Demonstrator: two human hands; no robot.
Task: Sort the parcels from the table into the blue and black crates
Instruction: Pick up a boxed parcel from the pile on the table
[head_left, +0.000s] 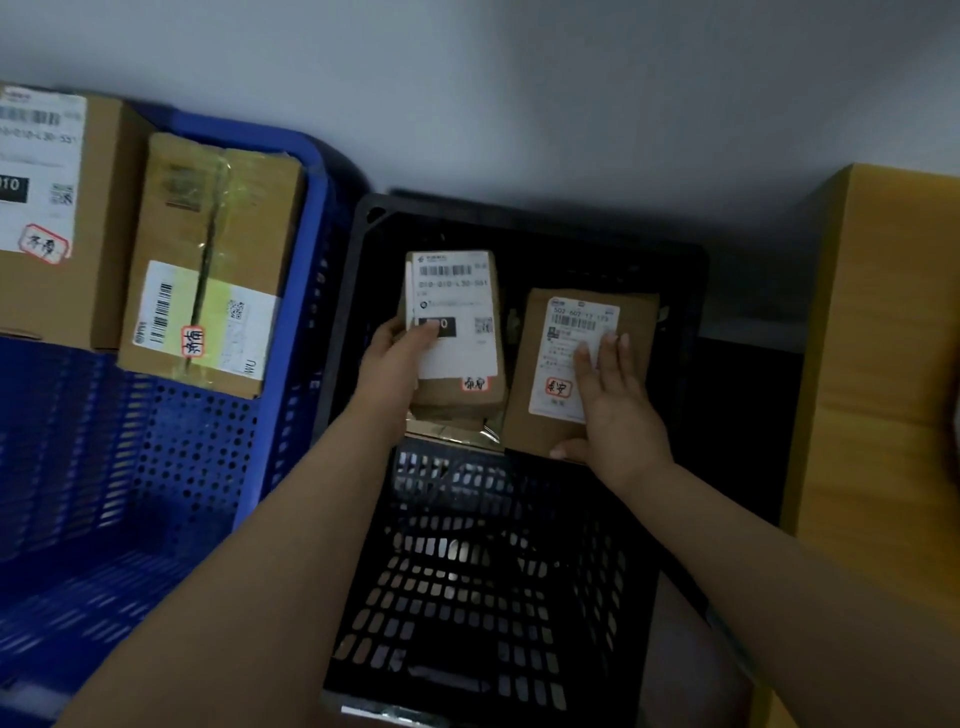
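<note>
Two small cardboard parcels inside the black crate (363, 291), at its far end. The left parcel (457, 332) is an upright-lying brown box with a white shipping label and a red-bordered handwritten tag near its lower edge; it rests on something with a shiny, foil-like edge (452, 431) showing beneath it, whose nature cannot be told. The left hand (397, 358) grips this parcel at its left long edge, thumb curled over the label face, the other fingers hidden behind the box. The right parcel (582, 364), flatter and just beside the first, carries a similar label and red tag. The right hand (613, 410) lies flat on it, fingers (610, 358) straight and slightly spread over the label, thumb at the near edge; it presses rather than pinches.

Judged handling: both parcels look light and rigid, corrugated board with taped seams, unlikely to deform under a one-hand grip. The glossy labels and tape offer less friction than bare cardboard, so a hold across the two long edges, thumb opposed to fingers, seems safest; the flat parcel may need a fingertip under its near edge to lift.

Adjacent on the left, the blue crate (317, 218) holds two larger boxes, one with a yellow-tinted taped label (208, 270) and one partly out of frame (47, 208). At the right edge stands a yellow wooden counter (883, 364); no parcels are visible on the part shown
</note>
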